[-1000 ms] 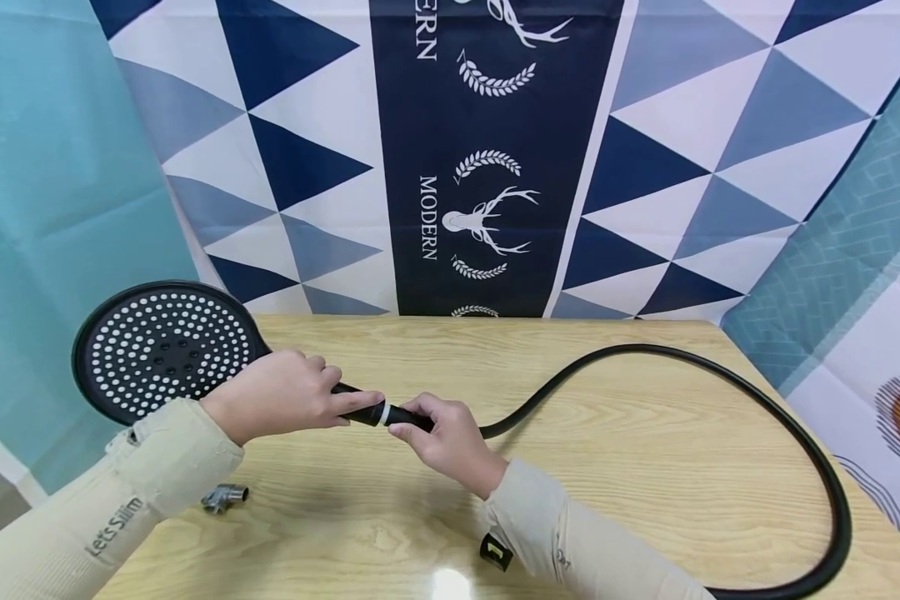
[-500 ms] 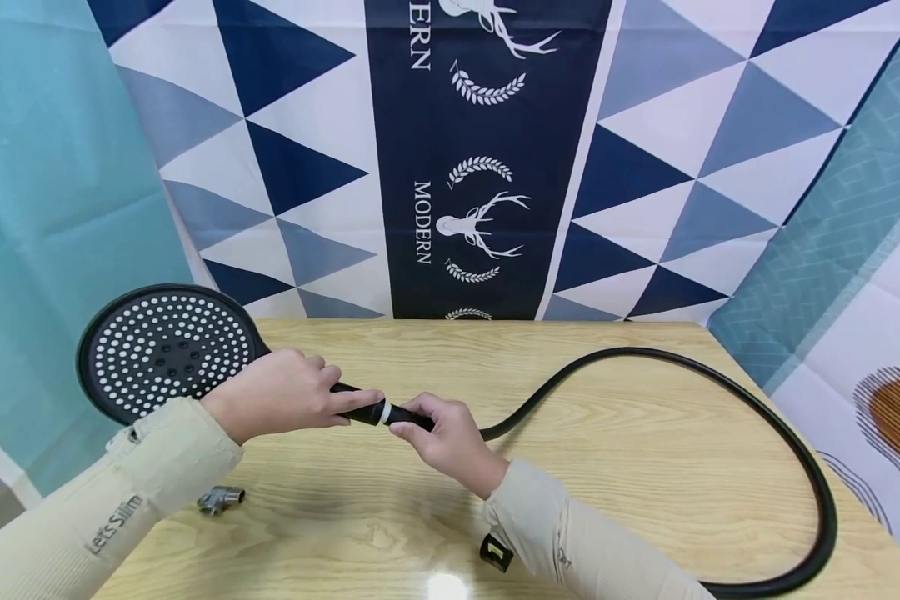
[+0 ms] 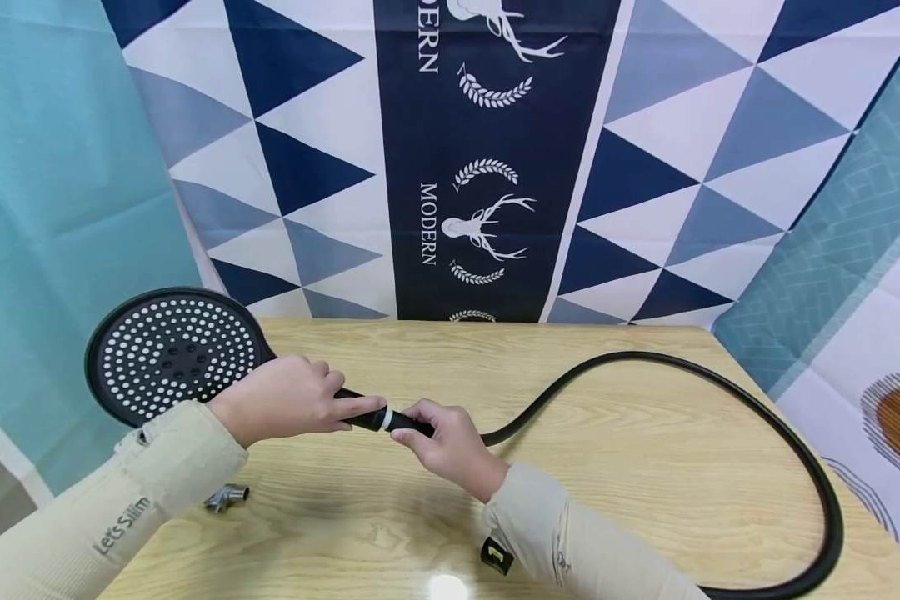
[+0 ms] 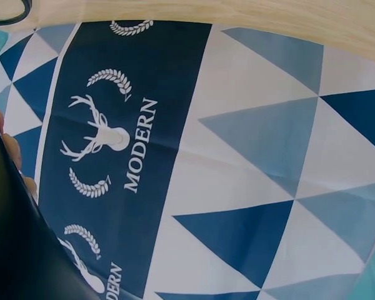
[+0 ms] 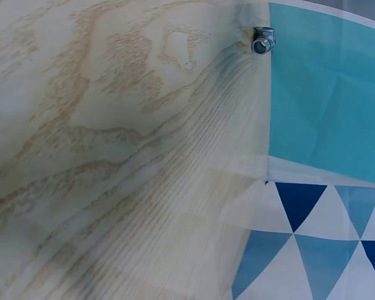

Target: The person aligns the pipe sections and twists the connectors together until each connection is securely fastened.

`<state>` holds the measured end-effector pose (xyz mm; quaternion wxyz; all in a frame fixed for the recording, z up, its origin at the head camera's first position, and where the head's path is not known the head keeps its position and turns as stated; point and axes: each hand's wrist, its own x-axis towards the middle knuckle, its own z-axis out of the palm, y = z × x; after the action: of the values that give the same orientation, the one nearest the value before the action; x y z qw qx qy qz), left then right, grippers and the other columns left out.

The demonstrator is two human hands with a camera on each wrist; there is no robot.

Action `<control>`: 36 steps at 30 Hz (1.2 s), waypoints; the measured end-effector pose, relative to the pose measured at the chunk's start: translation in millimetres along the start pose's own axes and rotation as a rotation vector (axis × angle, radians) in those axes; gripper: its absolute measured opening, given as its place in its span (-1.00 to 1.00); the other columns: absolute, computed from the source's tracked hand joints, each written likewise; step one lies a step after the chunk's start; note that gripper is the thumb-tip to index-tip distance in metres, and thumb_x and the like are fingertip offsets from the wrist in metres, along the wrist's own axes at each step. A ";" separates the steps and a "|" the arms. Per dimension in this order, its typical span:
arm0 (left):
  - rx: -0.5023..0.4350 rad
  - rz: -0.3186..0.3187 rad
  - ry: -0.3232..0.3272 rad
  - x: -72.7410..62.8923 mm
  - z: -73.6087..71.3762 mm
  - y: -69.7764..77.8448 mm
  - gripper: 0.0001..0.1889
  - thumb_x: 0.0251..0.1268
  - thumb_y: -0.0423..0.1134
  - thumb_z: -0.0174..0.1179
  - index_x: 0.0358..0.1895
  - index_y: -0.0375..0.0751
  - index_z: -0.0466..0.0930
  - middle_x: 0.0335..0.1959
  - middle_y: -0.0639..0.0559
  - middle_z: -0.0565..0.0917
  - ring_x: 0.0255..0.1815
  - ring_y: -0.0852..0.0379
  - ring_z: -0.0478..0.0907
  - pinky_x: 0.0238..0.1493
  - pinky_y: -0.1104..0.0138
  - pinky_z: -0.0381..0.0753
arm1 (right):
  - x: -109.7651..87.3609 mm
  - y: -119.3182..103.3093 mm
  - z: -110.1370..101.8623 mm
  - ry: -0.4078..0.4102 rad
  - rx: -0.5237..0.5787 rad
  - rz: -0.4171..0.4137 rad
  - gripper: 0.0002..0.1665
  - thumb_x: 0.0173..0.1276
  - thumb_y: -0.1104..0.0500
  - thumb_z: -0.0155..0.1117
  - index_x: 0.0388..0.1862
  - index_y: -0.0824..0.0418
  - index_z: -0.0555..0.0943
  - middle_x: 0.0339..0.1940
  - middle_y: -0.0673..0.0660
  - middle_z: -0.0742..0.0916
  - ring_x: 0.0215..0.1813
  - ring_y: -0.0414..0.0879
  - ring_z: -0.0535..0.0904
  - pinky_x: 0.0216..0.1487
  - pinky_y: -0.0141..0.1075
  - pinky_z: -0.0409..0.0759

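My left hand (image 3: 288, 400) grips the handle of a black shower head (image 3: 182, 358), its round perforated face tilted toward me at the left. The index finger stretches along the handle toward its lower end. With thumb and fingers, my right hand (image 3: 450, 442) pinches the end of a black shower hose (image 3: 637, 356), right at a white ring (image 3: 387, 419) where hose and handle meet. In the left wrist view, the dark back of the shower head (image 4: 25, 231) fills the lower left corner, with several fingertips (image 4: 11, 149) at its edge.
A small chrome fitting (image 3: 227, 497) lies on the wooden table (image 3: 360, 533) near the left forearm. The hose loops across the table's right side and back toward the front edge. A black tag marked 1 (image 3: 497, 556) sits beside the right sleeve. Patterned cloth (image 3: 322, 167) hangs behind.
Both hands keep their grips on the shower head and hose. The view shifts slightly; otherwise the things stand as before.
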<state>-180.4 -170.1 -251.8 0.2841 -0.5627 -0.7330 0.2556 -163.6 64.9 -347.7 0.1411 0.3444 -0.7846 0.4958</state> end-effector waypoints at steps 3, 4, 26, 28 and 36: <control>-0.005 0.000 -0.005 -0.2 -0.5 1.0 -0.54 0.14 0.17 0.26 0.10 0.15 0.55 -0.70 0.08 0.33 -0.77 0.23 0.18 -0.73 0.46 0.22 | -1.5 1.3 0.8 0.004 -0.009 -0.030 -0.89 0.17 0.33 0.40 -0.37 0.34 0.62 -0.63 0.06 0.63 -0.60 -0.40 0.37 -0.59 -0.47 0.43; -0.005 -0.001 -0.007 -0.4 -0.8 1.2 -0.54 0.14 0.16 0.27 0.10 0.14 0.55 -0.70 0.08 0.33 -0.77 0.23 0.17 -0.73 0.46 0.21 | -1.6 1.6 0.8 0.006 -0.012 -0.044 -0.89 0.17 0.33 0.40 -0.37 0.33 0.62 -0.63 0.06 0.63 -0.60 -0.39 0.37 -0.59 -0.48 0.43; -0.012 -0.035 0.037 2.4 2.1 0.0 -0.54 0.13 0.15 0.28 0.08 0.12 0.55 -0.69 0.08 0.37 -0.77 0.21 0.20 -0.75 0.45 0.23 | -0.8 3.0 -2.6 0.050 -0.039 -0.122 -0.85 0.17 0.37 0.38 -0.33 0.38 0.57 -0.59 0.10 0.63 -0.60 -0.33 0.38 -0.59 -0.49 0.42; -0.028 -0.048 0.037 2.3 2.6 0.2 -0.54 0.12 0.15 0.29 0.09 0.12 0.56 -0.68 0.07 0.38 -0.77 0.21 0.20 -0.75 0.44 0.24 | -0.2 2.8 -3.5 0.047 -0.045 -0.124 -0.85 0.18 0.36 0.38 -0.33 0.38 0.57 -0.61 0.10 0.62 -0.61 -0.33 0.38 -0.59 -0.49 0.42; -0.026 -0.036 0.052 3.7 3.1 1.3 -0.55 0.11 0.16 0.31 0.06 0.13 0.56 -0.70 0.08 0.35 -0.77 0.21 0.17 -0.76 0.45 0.19 | -0.1 5.6 -5.9 0.048 -0.152 -0.236 -0.83 0.13 0.36 0.41 -0.33 0.35 0.59 -0.67 0.02 0.57 -0.65 -0.37 0.31 -0.62 -0.56 0.33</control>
<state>-182.5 -166.4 -254.4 0.3005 -0.5594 -0.7387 0.2262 -168.1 71.6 -348.8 0.2428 0.4108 -0.7703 0.4230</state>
